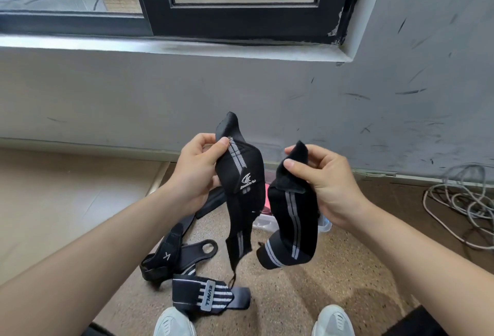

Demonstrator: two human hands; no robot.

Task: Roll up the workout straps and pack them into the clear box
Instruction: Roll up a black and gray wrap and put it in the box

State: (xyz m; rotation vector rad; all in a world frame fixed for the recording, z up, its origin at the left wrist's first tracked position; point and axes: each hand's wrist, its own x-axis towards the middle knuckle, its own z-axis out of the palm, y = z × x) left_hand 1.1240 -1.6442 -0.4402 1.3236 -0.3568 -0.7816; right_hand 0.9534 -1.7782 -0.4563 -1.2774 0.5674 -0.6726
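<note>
Up in mid-air, over the floor (pixel 294 295) & in front of the grey wall (pixel 133 89), hang two black pieces of workout strap w/ grey stripes. On the person's left, the left-side strap (pixel 239 175) carries a small white logo. Its top end folds over & sticks up above the left hand (pixel 196 172), whose thumb & fingers pinch the upper edge by the stripes. Its lower end dangles free w/ a thin thread trailing off. Next to it, the right-side strap (pixel 292 218) is pinched at its fuzzy top end betw. thumb & fingertips of the right hand (pixel 327 183); its bottom end curls into a loose loop. Both pieces hang just beside each other; can't tell whether they join anywhere.

Behind them the clear box (pixel 263 224) sits on the floor, mostly hidden, w/ a pink item (pixel 268 203) inside.

More gear lies on the floor to the left, nearer the person:
- a long black band (pixel 211 203) below the left hand
- a K-marked strap (pixel 165 258)
- a strap end w/ a round hole (pixel 205 247)
- a striped wrap (pixel 208 295) w/ a grey label, nearest the white shoes (pixel 173 322)

At far right a cable coil (pixel 459 202) lies on the floor by the wall. Higher up is a black-framed window (pixel 240 15) over a grey sill.
</note>
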